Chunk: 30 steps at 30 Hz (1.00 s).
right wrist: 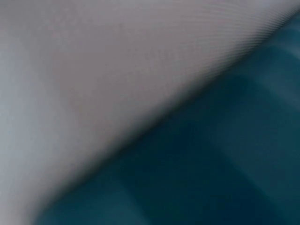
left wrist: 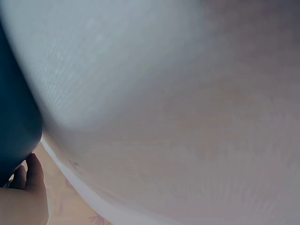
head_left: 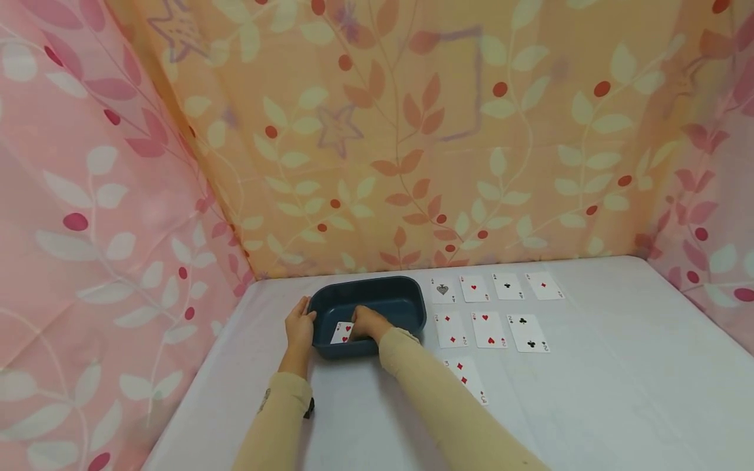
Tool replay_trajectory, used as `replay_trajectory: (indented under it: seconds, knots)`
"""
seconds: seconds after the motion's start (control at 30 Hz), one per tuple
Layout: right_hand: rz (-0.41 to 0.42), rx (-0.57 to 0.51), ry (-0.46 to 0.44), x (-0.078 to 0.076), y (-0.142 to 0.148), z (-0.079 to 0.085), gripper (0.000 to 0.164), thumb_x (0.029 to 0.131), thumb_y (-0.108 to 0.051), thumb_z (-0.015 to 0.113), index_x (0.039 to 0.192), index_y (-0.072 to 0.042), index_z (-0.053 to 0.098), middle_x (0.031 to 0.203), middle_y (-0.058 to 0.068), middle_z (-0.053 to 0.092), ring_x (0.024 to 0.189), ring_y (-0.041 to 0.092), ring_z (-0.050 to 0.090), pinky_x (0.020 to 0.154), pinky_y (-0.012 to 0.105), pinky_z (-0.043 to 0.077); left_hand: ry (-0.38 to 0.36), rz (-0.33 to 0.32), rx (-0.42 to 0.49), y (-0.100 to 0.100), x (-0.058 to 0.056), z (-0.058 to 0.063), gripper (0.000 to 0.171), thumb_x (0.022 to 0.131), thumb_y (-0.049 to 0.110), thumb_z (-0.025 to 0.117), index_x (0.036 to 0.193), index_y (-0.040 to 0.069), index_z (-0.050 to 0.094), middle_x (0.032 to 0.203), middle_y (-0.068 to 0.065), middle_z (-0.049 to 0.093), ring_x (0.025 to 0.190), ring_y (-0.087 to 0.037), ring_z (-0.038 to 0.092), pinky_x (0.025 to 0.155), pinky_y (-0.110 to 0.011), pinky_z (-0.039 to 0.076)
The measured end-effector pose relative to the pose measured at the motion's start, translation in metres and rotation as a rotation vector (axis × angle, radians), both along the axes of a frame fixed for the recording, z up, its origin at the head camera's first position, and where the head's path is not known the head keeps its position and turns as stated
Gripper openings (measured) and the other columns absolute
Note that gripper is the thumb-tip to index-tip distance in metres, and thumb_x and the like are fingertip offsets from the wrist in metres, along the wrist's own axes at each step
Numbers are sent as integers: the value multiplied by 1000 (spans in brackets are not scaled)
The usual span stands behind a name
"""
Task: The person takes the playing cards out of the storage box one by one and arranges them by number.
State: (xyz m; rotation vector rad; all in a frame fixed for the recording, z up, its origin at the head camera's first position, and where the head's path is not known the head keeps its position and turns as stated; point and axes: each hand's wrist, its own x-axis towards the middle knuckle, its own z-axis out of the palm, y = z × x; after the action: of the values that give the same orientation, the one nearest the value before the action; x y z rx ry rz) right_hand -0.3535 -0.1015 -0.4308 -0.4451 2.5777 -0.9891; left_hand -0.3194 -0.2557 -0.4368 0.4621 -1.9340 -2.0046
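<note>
A dark blue tub [head_left: 406, 288] stands on the white-covered table. My left hand [head_left: 300, 327] holds the tub's left end, with fingertips at its rim; in the left wrist view, part of the left hand [left wrist: 28, 192] shows against the tub's wall [left wrist: 18, 112]. Inside the tub, my right hand [head_left: 368, 322] reaches down with curled fingers and pinches a playing card [head_left: 340, 333] with red hearts, its right part hidden by the hand. The right wrist view is blurred and shows only the tub's side [right wrist: 197, 159] and the white cloth.
Right of the tub, face-up cards lie in rows: several aces, such as the ace of spades [head_left: 443, 290], then twos, such as the two of clubs [head_left: 529, 333]. Nearer lies a three of diamonds [head_left: 468, 381], partly behind my right sleeve [head_left: 448, 405]. Patterned curtains [head_left: 377, 131] surround the table.
</note>
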Motion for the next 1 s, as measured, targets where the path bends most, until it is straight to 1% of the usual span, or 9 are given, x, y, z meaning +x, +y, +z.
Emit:
replay_trajectory:
  seconds: [0.13, 0.2, 0.27, 0.37, 0.5, 0.6, 0.77, 0.87, 1.0]
  knots:
    - [9, -32, 3, -3, -2, -1, 35, 70, -10, 85, 90, -4, 56, 87, 6, 56, 79, 20, 50, 74, 32, 46, -9, 6, 6, 0, -1, 2, 54, 96, -10, 39, 148, -7, 27, 151, -21, 32, 142, -26, 27, 116, -35, 20]
    - [16, -15, 26, -3, -2, -1, 37, 72, -12, 85, 96, -3, 58, 92, 7, 58, 82, 21, 52, 78, 33, 46, -6, 8, 10, 0, -1, 3, 54, 96, -10, 39, 148, -7, 27, 151, -21, 32, 142, -27, 27, 116, -36, 20]
    - [19, 6, 54, -3, -3, -1, 44, 72, -15, 85, 106, -2, 59, 97, 8, 60, 86, 22, 53, 82, 35, 46, -9, 8, 8, 0, 0, 3, 54, 96, -10, 39, 148, -7, 27, 151, -21, 32, 142, -27, 27, 116, -36, 21]
    - [-6, 24, 71, -2, -4, -2, 53, 73, -19, 86, 115, -2, 58, 97, 8, 61, 87, 22, 54, 85, 38, 46, -2, 7, 8, 1, 1, 3, 54, 95, -11, 39, 148, -9, 27, 150, -22, 32, 142, -28, 27, 116, -37, 21]
    - [-50, 89, 95, -1, -7, -3, 52, 70, -28, 88, 107, -3, 61, 91, 7, 62, 86, 25, 55, 83, 39, 47, 6, 4, -1, 2, 0, 0, 54, 94, -13, 39, 147, -10, 28, 149, -23, 33, 141, -29, 28, 116, -37, 22]
    - [-69, 162, 115, -2, -9, -6, 53, 67, -32, 90, 104, -5, 63, 94, 10, 62, 93, 30, 55, 86, 43, 47, 7, 0, -7, 2, -2, -3, 54, 94, -13, 40, 146, -11, 28, 149, -23, 34, 141, -29, 28, 116, -37, 22]
    - [-35, 188, 111, -3, -11, -7, 56, 67, -32, 90, 111, -9, 63, 100, 12, 58, 102, 33, 50, 90, 50, 43, -5, 11, -10, 0, -3, -6, 54, 94, -12, 40, 147, -9, 29, 149, -23, 34, 141, -29, 29, 116, -37, 22]
    - [-6, 159, 108, -5, -10, -5, 57, 70, -33, 88, 117, -11, 64, 108, 11, 60, 106, 33, 50, 93, 52, 42, -15, 20, -27, -1, -3, -5, 53, 95, -11, 40, 147, -8, 30, 149, -22, 35, 141, -28, 29, 115, -37, 22]
    - [14, 149, 102, -8, -9, -5, 67, 72, -32, 87, 130, -12, 61, 127, 13, 58, 118, 36, 48, 98, 55, 40, -17, 19, -21, 0, -3, -3, 53, 95, -11, 39, 148, -7, 30, 150, -21, 35, 141, -28, 29, 115, -37, 22]
